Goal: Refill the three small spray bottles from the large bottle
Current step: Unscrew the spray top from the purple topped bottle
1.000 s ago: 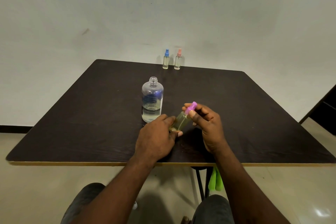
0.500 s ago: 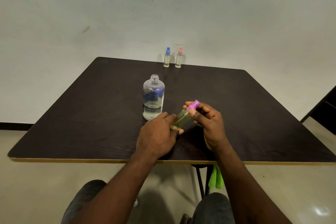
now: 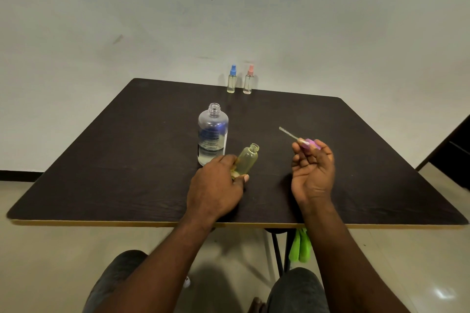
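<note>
My left hand (image 3: 216,188) grips the base of a small yellowish bottle (image 3: 248,159), tilted with its open neck up and to the right. My right hand (image 3: 312,168) pinches the purple spray top (image 3: 309,144), pulled free of the bottle, its thin dip tube (image 3: 288,133) pointing up and left. The large clear bottle (image 3: 213,134) stands uncapped just left of the small one, about a quarter full of clear liquid. Two more small spray bottles stand at the table's far edge, one with a blue top (image 3: 232,79) and one with a pink top (image 3: 249,80).
The dark square table (image 3: 127,160) has a pale front edge close to my knees. A green cloth (image 3: 301,246) hangs below the table by its leg. A dark piece of furniture (image 3: 452,150) sits at the right beyond the table.
My right hand has lifted the purple spray top out of the small bottle and moved it to the right. The small bottle's neck is now open; my left hand stays on its base.
</note>
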